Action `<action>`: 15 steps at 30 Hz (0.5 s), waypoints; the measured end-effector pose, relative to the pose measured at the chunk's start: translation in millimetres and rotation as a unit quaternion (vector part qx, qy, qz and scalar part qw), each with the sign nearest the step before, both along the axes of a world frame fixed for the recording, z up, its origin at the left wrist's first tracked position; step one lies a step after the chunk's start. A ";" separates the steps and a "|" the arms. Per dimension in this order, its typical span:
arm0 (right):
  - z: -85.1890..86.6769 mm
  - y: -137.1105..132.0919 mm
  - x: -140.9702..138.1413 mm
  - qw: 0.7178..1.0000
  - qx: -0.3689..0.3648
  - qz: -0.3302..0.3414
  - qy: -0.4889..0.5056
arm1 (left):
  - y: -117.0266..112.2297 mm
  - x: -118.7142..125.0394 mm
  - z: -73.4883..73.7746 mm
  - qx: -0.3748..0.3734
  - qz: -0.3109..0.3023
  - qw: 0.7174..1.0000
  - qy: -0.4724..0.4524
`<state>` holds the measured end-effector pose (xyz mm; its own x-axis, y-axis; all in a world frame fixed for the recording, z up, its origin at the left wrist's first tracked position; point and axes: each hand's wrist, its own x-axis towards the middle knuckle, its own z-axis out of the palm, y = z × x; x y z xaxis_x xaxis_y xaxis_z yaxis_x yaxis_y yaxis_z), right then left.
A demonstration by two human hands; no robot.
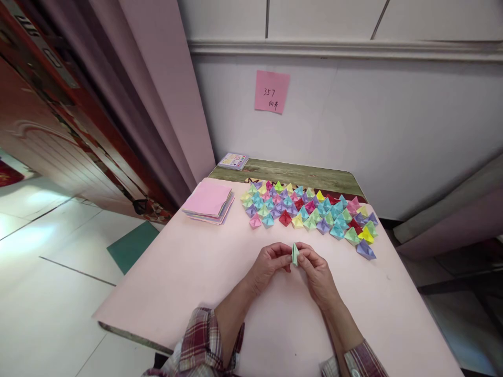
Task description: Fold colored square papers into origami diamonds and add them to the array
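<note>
Between my two hands, above the middle of the pink-covered table (168,283), is a small piece of folded pale green paper (295,254). My left hand (271,264) pinches its left side between thumb and fingers. On the other side my right hand (315,269) grips it the same way, the thumb pressed on the paper's face. The paper stands upright, with several layers showing at its edge. Beyond my hands lie many small folded paper boats (310,222) in several colours, set close together in rows.
A stack of square coloured paper (208,201), pink on top, lies at the table's left. A printed packet (233,161) rests on the bare far strip. One green sheet (133,246) is on the floor. A pink note (272,92) hangs on the wall.
</note>
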<state>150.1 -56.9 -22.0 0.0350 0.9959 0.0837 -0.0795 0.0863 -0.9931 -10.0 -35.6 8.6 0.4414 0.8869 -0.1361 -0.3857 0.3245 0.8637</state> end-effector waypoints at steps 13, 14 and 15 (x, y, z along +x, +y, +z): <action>-0.6 -5.3 7.5 0.979 -0.141 0.076 0.124 | 1.2 -9.4 -4.5 -0.062 -0.081 0.995 0.004; 0.2 -5.4 7.2 0.980 -0.141 0.074 0.123 | 1.5 -9.5 -4.6 -0.054 -0.081 0.995 0.014; 0.9 -5.4 7.0 0.981 -0.139 0.071 0.117 | 2.0 -9.5 -5.1 -0.044 -0.079 0.996 0.025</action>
<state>157.1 -62.4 -21.1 -0.1194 0.9755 -0.1850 -0.2997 -0.2130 -0.9299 -19.5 -33.6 3.5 0.5658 0.7901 -0.2359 -0.2803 0.4533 0.8461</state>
